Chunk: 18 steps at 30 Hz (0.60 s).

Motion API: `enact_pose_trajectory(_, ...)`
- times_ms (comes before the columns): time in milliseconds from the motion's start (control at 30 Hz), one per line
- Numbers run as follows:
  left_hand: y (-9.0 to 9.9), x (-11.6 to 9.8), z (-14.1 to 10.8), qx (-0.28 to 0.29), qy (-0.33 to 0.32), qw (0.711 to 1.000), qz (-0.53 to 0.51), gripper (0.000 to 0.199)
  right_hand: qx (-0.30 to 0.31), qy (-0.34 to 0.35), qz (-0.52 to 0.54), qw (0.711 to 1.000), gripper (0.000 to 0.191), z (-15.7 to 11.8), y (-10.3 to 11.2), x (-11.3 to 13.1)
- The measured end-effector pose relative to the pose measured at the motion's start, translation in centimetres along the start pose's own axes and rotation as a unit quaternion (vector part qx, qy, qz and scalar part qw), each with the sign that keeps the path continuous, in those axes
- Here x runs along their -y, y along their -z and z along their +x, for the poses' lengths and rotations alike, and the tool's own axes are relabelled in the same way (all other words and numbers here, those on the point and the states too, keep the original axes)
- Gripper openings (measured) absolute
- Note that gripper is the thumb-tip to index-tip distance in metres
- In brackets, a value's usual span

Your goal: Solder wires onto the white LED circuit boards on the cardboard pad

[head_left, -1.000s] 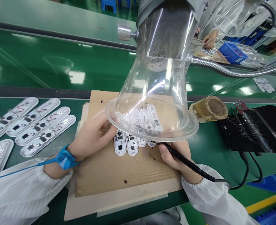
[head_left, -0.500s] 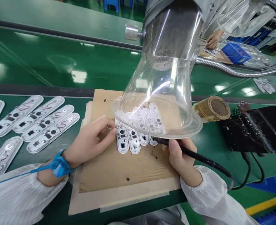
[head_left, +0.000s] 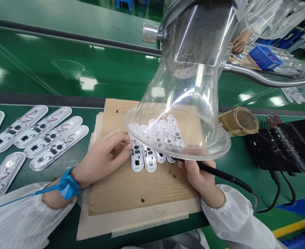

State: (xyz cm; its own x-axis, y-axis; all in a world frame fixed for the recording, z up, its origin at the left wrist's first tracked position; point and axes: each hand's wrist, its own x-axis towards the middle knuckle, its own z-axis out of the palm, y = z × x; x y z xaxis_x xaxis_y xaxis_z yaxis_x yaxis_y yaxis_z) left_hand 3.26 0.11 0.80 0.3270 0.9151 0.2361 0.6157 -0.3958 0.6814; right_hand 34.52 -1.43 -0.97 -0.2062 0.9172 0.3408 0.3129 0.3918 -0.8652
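Left hand (head_left: 102,159): fingers curled, pinching a thin wire (head_left: 125,143) beside a row of white circuit boards (head_left: 143,158). Right hand (head_left: 200,181): closed around a black soldering iron (head_left: 214,171), its tip just beside the boards. Row location: on a cardboard sheet (head_left: 142,192), partly beneath a clear plastic hood (head_left: 188,86). Also present: blue wrist strap (head_left: 66,185); further boards (head_left: 56,147) on the green surface (head_left: 64,231).
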Motion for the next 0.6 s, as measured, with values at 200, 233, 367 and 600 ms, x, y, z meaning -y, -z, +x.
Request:
enact_pose_trajectory(200,-0.1,0.06,-0.06,0.004,-0.019,1.0,-0.008,0.013,0.004,0.011,-0.012,1.0,0.022,0.2,-0.12,0.25)
enact_pose_trajectory(233,-0.08,0.09,-0.13,-0.003,-0.022,1.0,-0.009,0.013,0.004,0.009,-0.013,1.0,0.022,0.21,-0.16,0.3)
enact_pose_trajectory(367,0.03,0.31,-0.45,-0.031,-0.02,0.999,-0.007,0.012,-0.018,-0.002,0.003,1.0,0.018,-0.12,-0.17,0.05)
enact_pose_trajectory(600,-0.05,0.56,-0.49,-0.034,-0.008,0.999,-0.01,0.011,-0.037,-0.021,0.042,0.998,0.015,-0.72,-0.1,-0.48)
